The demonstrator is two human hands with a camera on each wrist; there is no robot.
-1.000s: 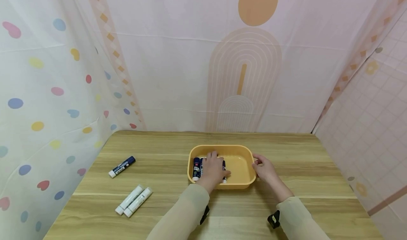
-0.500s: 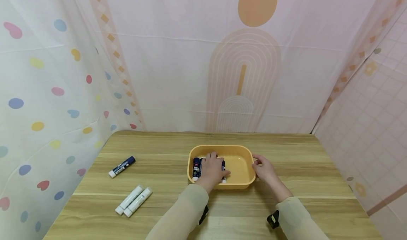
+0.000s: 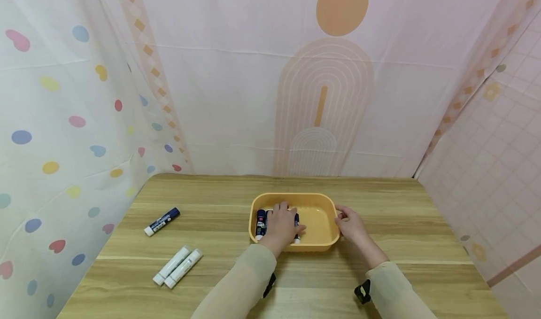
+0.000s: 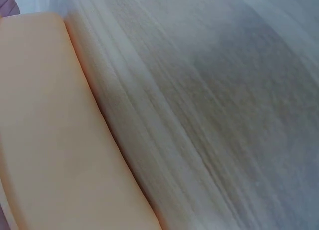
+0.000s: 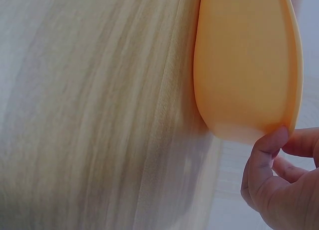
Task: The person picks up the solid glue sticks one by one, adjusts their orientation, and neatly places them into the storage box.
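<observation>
An orange-yellow plastic basket [image 3: 323, 222] sits on the table. Inside it, toward its left, lie blue-labelled glue sticks [image 3: 260, 224] side by side; some are covered by my left hand [image 3: 281, 225]. That hand reaches in over the front rim with its fingers spread over the sticks. Its thumb extends right across another glue stick [image 3: 297, 237]. At the basket's right end my right hand [image 3: 352, 224] pinches the rim between thumb and fingers, also plain in the right wrist view, where the fingertips [image 5: 283, 134] meet the rim. The left wrist view shows mainly the basket's outer wall [image 4: 65, 125].
A blue-capped glue stick [image 3: 162, 221] lies on the left of the wooden table [image 3: 220, 286]. Nearer the front are two white sticks [image 3: 183, 268] side by side. A patterned curtain [image 3: 228, 98] hangs behind the table's far edge.
Both hands keep their places at the basket. The left sleeve and wrist have shifted very slightly left; the basket and the loose sticks look the same.
</observation>
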